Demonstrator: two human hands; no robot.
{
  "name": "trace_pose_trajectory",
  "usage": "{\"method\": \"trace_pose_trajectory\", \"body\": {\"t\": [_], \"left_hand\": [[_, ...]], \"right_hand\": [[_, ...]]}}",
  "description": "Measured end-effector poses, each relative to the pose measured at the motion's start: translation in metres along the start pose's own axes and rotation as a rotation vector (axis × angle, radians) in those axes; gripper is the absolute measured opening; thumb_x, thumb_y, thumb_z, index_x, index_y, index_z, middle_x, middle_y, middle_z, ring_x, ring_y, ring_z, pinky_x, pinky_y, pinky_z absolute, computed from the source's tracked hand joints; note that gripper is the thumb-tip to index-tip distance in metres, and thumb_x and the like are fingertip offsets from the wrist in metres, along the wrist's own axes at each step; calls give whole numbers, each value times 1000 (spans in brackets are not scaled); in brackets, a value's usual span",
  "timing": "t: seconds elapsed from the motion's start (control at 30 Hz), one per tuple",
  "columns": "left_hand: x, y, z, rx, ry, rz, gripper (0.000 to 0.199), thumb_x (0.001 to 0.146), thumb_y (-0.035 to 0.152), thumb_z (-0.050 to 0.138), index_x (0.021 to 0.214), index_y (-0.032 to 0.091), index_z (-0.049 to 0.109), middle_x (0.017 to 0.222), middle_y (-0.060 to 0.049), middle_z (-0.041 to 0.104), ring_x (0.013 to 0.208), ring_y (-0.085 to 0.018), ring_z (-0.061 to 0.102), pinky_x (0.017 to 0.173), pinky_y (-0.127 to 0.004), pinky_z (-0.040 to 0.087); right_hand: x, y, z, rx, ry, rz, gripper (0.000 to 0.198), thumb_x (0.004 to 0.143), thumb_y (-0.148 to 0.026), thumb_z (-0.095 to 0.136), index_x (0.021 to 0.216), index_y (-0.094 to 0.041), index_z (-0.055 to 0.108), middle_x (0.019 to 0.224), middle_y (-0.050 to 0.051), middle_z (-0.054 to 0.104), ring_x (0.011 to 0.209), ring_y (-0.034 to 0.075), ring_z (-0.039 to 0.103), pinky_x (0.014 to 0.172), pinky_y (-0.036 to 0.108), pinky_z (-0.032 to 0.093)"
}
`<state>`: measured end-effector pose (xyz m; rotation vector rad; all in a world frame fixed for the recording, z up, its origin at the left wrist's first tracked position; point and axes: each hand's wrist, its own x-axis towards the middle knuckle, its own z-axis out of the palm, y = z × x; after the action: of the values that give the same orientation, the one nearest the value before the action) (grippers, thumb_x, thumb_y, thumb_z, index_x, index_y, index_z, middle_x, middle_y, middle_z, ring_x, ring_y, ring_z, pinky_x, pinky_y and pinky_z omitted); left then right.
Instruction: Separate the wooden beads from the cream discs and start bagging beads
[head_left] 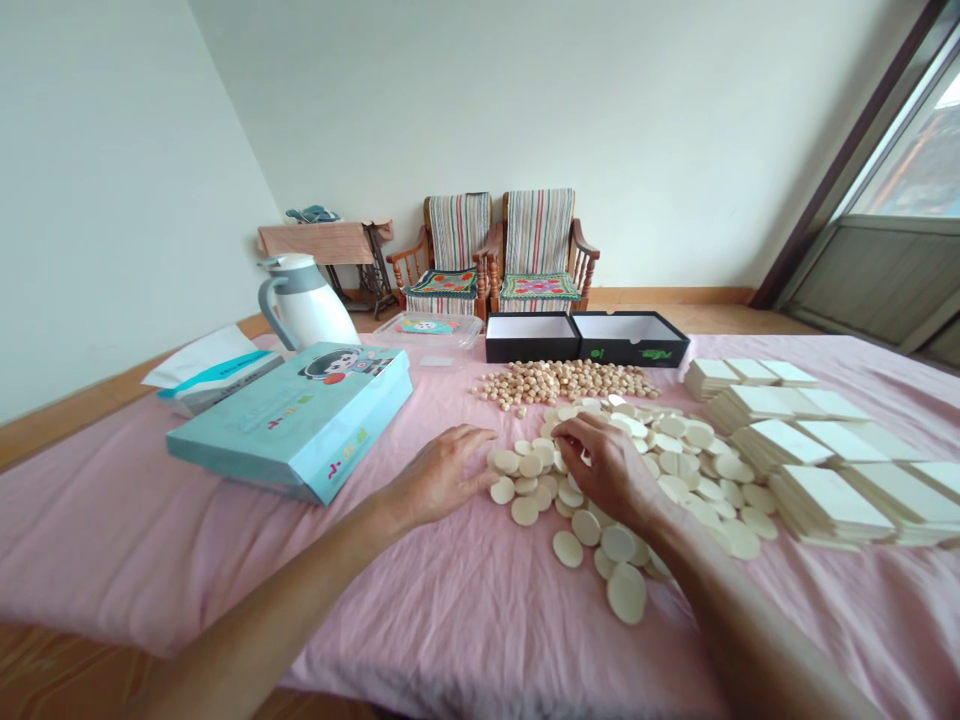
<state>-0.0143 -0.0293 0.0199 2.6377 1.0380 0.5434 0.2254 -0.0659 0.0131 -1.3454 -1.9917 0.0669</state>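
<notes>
A wide heap of pale round wooden discs [619, 543] is spread over the pink cloth in front of me. My left hand [442, 472] is at the heap's left edge, fingers stretched out and apart, with nothing seen in it; its fingertips come close to the nearest discs. Over the middle of the heap, my right hand [606, 462] is bent downward with thumb and fingers drawn together. Whether a disc sits between those fingertips is hidden. Small wooden beads [562, 380] lie in a pile just behind the discs.
Stacks of square wooden pieces [832, 500] stand at the right. Two open black boxes [630, 350] and a clear plastic container [457, 350] are at the back. On the left are a light-blue box [292, 420], a tissue pack [217, 375] and a white jug [311, 305].
</notes>
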Motion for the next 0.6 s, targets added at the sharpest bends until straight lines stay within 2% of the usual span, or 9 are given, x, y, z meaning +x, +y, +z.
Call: {"method": "trace_pose_trajectory", "body": {"t": [0.07, 0.13, 0.2, 0.27, 0.37, 0.43, 0.6], "left_hand": [[-4, -5, 8, 22, -85, -7, 68, 78, 52, 59, 134, 18, 39, 136, -15, 46, 125, -28, 43, 102, -43, 37], [-8, -7, 16, 39, -183, -18, 90, 74, 59, 60, 144, 17, 21, 147, -20, 27, 136, -32, 27, 107, -48, 29], [-9, -3, 25, 46, -249, -14, 102, 72, 62, 59, 147, 19, 4, 152, -20, 10, 140, -34, 10, 109, -54, 21], [-7, 4, 32, 42, -273, 8, 107, 71, 64, 59, 146, 23, -6, 153, -19, 0, 140, -35, -1, 108, -59, 15], [3, 16, 41, 30, -286, 35, 104, 74, 65, 54, 146, 22, -6, 153, -20, -3, 140, -35, -4, 108, -60, 14], [12, 18, 46, 26, -277, 54, 99, 77, 65, 51, 147, 19, -2, 152, -22, 0, 140, -35, -1, 108, -59, 16], [35, 6, 57, 35, -153, 113, 79, 86, 55, 45, 146, 18, 10, 152, -19, 10, 141, -29, 7, 111, -52, 20]], "right_hand": [[0, -1, -1, -10, 0, 6, 17, 85, -18, 44, 83, -17, 61, 76, 4, 57, 63, 12, 51, 60, 24, 36], [0, -2, -1, -16, -10, 11, 17, 85, -17, 44, 83, -17, 61, 76, 3, 57, 63, 12, 51, 60, 24, 36], [0, -4, -3, -13, -25, 12, 17, 85, -17, 44, 84, -17, 61, 76, 3, 56, 63, 12, 51, 61, 24, 36], [0, -5, -4, -12, -34, 18, 18, 86, -16, 43, 83, -17, 61, 76, 3, 56, 63, 12, 51, 61, 24, 36], [1, -5, -5, -20, -30, 29, 19, 86, -16, 43, 83, -17, 61, 76, 4, 57, 65, 12, 52, 62, 24, 37], [1, -4, -5, -19, -23, 29, 20, 87, -16, 42, 83, -17, 62, 76, 4, 57, 67, 13, 52, 63, 24, 37], [2, -1, -6, -14, -3, 25, 19, 87, -17, 43, 85, -17, 62, 78, 4, 59, 68, 13, 53, 63, 23, 37]]}}
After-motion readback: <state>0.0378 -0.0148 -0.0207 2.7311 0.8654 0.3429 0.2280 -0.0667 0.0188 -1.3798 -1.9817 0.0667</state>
